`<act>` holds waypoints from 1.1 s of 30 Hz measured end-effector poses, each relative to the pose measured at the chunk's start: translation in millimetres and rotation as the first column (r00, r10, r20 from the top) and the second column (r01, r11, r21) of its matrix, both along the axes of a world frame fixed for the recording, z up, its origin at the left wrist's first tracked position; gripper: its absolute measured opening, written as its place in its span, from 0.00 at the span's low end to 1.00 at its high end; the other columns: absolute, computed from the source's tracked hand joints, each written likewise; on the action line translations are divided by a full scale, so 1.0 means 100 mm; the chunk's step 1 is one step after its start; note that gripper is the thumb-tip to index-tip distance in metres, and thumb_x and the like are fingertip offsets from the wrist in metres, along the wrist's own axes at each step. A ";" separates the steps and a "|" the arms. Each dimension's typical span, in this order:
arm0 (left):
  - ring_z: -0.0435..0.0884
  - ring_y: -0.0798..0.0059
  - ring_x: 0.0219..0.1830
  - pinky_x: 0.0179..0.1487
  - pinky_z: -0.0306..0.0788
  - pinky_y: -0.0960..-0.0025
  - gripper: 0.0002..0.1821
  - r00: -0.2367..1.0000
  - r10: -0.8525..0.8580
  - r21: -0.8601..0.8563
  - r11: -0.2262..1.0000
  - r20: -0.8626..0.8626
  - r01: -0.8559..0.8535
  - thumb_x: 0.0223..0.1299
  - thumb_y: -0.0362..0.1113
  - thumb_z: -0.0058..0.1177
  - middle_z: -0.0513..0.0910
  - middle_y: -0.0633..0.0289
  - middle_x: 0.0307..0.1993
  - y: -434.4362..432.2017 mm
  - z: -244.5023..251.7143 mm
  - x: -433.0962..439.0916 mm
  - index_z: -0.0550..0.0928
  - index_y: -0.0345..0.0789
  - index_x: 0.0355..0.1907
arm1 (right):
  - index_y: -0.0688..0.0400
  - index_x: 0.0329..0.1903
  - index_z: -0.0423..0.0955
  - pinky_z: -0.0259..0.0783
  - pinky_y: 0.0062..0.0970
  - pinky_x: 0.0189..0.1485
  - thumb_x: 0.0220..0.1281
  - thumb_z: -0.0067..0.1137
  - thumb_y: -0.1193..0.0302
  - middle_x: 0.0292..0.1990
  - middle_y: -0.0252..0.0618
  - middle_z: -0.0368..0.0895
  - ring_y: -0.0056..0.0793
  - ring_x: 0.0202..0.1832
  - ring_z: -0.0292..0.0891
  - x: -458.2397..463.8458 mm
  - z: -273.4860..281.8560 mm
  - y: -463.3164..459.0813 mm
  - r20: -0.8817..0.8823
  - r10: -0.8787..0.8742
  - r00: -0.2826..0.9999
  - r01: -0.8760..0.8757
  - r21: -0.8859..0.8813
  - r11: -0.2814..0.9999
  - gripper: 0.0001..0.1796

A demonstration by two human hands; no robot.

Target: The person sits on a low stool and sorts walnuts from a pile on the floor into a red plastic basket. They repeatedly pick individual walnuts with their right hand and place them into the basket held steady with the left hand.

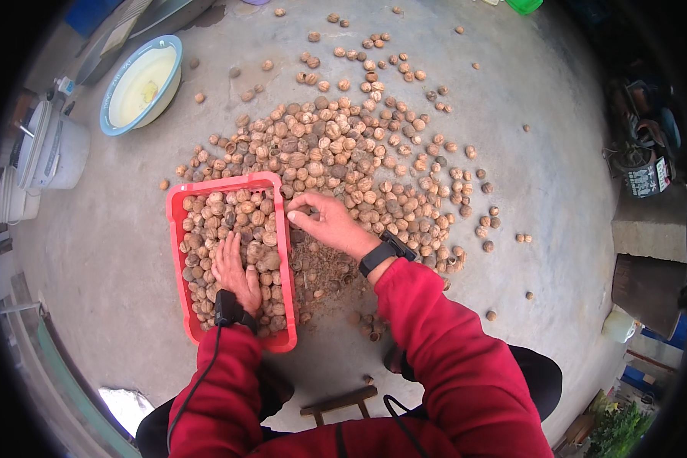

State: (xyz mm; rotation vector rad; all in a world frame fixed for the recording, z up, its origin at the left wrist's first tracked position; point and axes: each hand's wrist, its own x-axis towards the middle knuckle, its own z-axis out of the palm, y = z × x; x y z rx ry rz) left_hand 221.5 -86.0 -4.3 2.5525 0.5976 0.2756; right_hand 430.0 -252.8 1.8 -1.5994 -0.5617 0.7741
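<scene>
A red plastic basket (289, 280), filled with walnuts in their shells (203, 246), stands on the concrete floor to the left. Inside it, my left hand (236, 272) lies over the nuts with its palm down and fingers extended. To its right are some larger, duller brown pieces (263, 256) among the nuts. My right hand (326, 222) hovers by the basket's right rim, thumb and forefinger bent towards each other with a gap between them; no nut shows there. Beyond and beneath this hand spreads a big heap of loose walnuts (332, 137).
Brown debris and shell bits (329, 269) lie between basket and heap. Scattered walnuts (372, 43) reach far across the floor (526, 189). A blue-rimmed basin (172, 57) and white buckets (71, 151) stand at left. A wooden stool (340, 401) is near my legs.
</scene>
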 end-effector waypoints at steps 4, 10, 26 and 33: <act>0.57 0.46 0.78 0.77 0.46 0.39 0.43 0.997 -0.023 0.120 0.992 -0.074 0.032 0.51 0.31 0.49 0.65 0.52 0.75 0.01 -0.05 0.01 0.64 0.35 0.76 | 0.56 0.55 0.79 0.75 0.43 0.59 0.61 0.69 0.69 0.53 0.44 0.80 0.48 0.55 0.78 0.59 -0.27 -0.57 0.474 -0.052 0.879 0.291 -0.446 0.847 0.19; 0.59 0.46 0.76 0.76 0.48 0.39 0.43 0.998 -0.012 0.144 0.989 -0.063 0.021 0.50 0.32 0.50 0.68 0.52 0.72 0.00 -0.09 0.03 0.65 0.36 0.76 | 0.47 0.72 0.69 0.68 0.43 0.69 0.57 0.73 0.67 0.74 0.48 0.60 0.54 0.69 0.66 0.54 -0.49 -0.67 0.611 0.075 0.788 0.369 -0.566 0.737 0.39; 0.61 0.46 0.75 0.75 0.51 0.42 0.42 0.999 -0.004 0.138 0.990 -0.049 0.011 0.50 0.31 0.47 0.70 0.50 0.70 -0.02 -0.05 0.05 0.67 0.34 0.75 | 0.51 0.53 0.77 0.75 0.33 0.53 0.53 0.72 0.71 0.47 0.43 0.76 0.39 0.46 0.77 0.36 -0.51 -0.54 0.462 -0.407 0.788 0.560 -0.261 0.786 0.23; 0.61 0.47 0.75 0.76 0.51 0.42 0.42 0.999 0.006 0.149 0.989 -0.042 0.001 0.49 0.30 0.48 0.70 0.51 0.70 -0.03 -0.06 0.05 0.66 0.34 0.75 | 0.54 0.62 0.74 0.78 0.28 0.52 0.60 0.69 0.75 0.60 0.39 0.76 0.22 0.42 0.79 -0.35 0.02 0.20 0.336 -0.017 0.942 -0.033 0.141 0.989 0.27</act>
